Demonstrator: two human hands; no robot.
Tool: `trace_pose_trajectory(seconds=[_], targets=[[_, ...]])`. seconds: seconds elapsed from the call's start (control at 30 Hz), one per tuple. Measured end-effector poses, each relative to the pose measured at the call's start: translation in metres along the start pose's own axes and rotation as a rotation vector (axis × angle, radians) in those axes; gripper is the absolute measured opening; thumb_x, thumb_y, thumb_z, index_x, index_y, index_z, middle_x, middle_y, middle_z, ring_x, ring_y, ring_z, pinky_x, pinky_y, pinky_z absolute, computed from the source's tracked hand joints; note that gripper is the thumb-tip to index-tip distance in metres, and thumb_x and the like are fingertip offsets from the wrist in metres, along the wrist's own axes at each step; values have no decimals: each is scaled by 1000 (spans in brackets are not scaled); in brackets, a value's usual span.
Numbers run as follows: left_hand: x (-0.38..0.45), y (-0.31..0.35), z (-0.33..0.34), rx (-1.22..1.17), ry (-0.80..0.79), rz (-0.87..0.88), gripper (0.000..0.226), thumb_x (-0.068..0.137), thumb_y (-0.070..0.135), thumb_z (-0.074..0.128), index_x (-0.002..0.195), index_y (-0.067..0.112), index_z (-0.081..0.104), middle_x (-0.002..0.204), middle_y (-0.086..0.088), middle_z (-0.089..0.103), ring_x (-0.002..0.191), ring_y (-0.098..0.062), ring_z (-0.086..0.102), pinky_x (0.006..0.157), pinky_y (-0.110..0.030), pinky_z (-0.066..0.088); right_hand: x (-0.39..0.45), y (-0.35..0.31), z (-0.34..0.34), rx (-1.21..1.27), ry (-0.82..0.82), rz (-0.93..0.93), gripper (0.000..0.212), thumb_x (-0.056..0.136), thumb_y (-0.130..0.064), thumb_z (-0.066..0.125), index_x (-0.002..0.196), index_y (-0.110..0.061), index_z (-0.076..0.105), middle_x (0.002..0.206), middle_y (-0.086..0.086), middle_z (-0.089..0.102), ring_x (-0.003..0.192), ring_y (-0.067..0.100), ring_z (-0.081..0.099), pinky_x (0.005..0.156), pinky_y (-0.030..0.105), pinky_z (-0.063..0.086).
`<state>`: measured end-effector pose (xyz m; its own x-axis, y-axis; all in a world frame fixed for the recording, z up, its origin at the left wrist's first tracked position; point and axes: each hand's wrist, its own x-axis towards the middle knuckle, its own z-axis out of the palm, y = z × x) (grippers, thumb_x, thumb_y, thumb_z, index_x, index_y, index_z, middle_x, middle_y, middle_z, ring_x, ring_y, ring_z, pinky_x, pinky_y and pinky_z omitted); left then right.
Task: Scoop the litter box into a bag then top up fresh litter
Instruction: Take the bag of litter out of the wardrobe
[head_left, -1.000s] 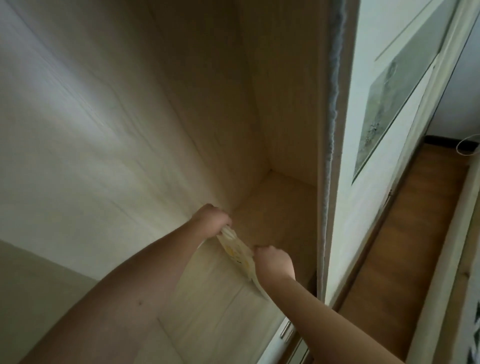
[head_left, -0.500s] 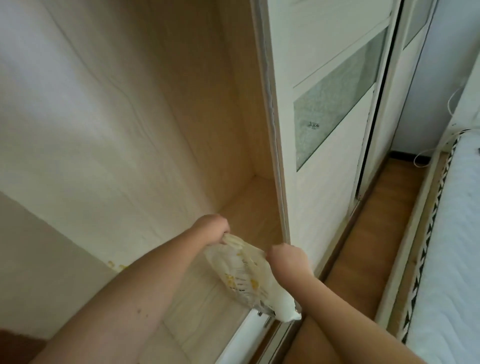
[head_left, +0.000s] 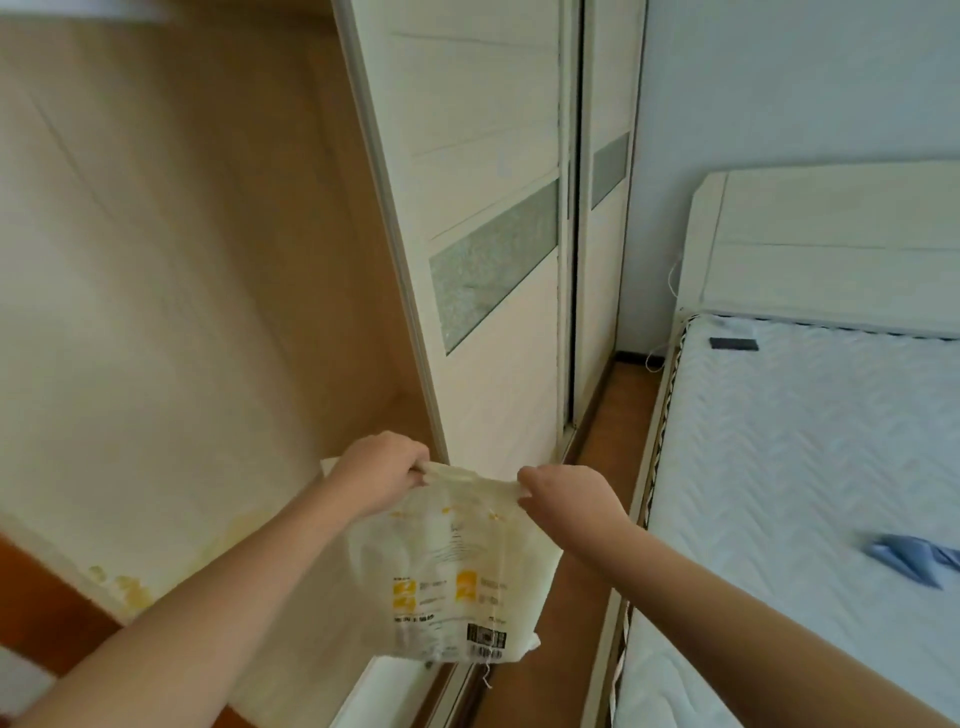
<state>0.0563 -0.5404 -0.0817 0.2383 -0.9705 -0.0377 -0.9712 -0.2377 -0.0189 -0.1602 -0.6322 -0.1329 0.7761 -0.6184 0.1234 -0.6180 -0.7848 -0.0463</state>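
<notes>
- Bag (head_left: 457, 577) of cream plastic with yellow print and a barcode hangs in the air near the middle of the view, in front of the open wardrobe.
- Left hand (head_left: 376, 475) grips the bag's top left edge, fingers curled round it.
- Right hand (head_left: 563, 499) pinches the top right edge, fingers curled on the plastic.
- Top edge is stretched between the two hands.
- Sliding door (head_left: 488, 249), white with a frosted panel, stands just beyond the hands.
- Bare mattress (head_left: 810, 467) lies to the right, with a blue cloth (head_left: 906, 558) on it.
- Brown floor (head_left: 576, 613) runs between wardrobe and bed.
</notes>
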Motion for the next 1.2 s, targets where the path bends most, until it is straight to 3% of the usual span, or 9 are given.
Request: trace_pose_trajectory(seconds=[0.13,0.27,0.37,0.43,0.47,0.57,0.77,1.03,1.2], targets=[[-19,34,-37,-12,138,101,13,96,34,55,92,28,66,96,10,67,83,-14,57,67,-29,39,-25,2,-39,18,138,17,23,98,-37,44,105,-19,55,91,-2,63,79,20,61,70,37,53],[-33,49,-67,20,297,237,15,96,32,54,98,27,69,101,9,70,95,-18,64,80,-33,49,-49,5,-71,-62,324,69,14,96,-33,52,90,-21,57,75,-6,59,65,15,57,59,32,50],[-43,54,-78,38,520,394,4,81,26,74,81,28,70,80,13,70,74,-11,65,67,-26,49,-71,2,-98,-98,424,102,23,69,-24,80,69,-26,57,55,-10,51,45,8,48,43,22,37],[-47,56,-80,32,577,481,27,58,25,90,64,31,64,60,18,62,54,-3,57,58,-22,44,-85,-2,-112,-159,455,125,32,53,-19,86,65,-28,57,52,-12,50,42,8,46,45,20,31],[-47,56,-81,24,580,492,32,54,26,92,61,32,62,57,19,59,52,-2,54,61,-22,41,-91,-3,-117,-187,469,142,34,51,-16,85,66,-28,58,54,-12,51,44,8,47,47,20,31],[-49,63,-86,-8,674,536,31,56,25,92,63,33,63,58,18,59,54,-4,55,70,-27,30,-109,-8,-131,-252,540,226,30,57,-12,80,71,-28,58,59,-12,52,52,11,49,54,23,36],[-61,102,-115,-132,884,664,19,70,21,85,72,28,67,64,12,63,58,-13,59,77,-32,33,-161,-19,-174,-379,638,407,34,59,-5,80,73,-24,57,61,-10,51,56,14,48,60,25,35],[-90,184,-163,-274,1008,926,5,82,25,70,77,23,71,67,9,67,59,-18,62,69,-34,43,-256,-26,-233,-505,613,653,22,75,-10,74,80,-26,60,66,-11,58,61,12,53,65,25,34],[-122,245,-176,-321,1037,1078,11,76,22,79,76,22,69,65,9,64,58,-19,60,65,-32,41,-330,-30,-258,-556,621,787,18,78,-11,71,81,-26,61,67,-9,58,62,14,54,65,28,40]])
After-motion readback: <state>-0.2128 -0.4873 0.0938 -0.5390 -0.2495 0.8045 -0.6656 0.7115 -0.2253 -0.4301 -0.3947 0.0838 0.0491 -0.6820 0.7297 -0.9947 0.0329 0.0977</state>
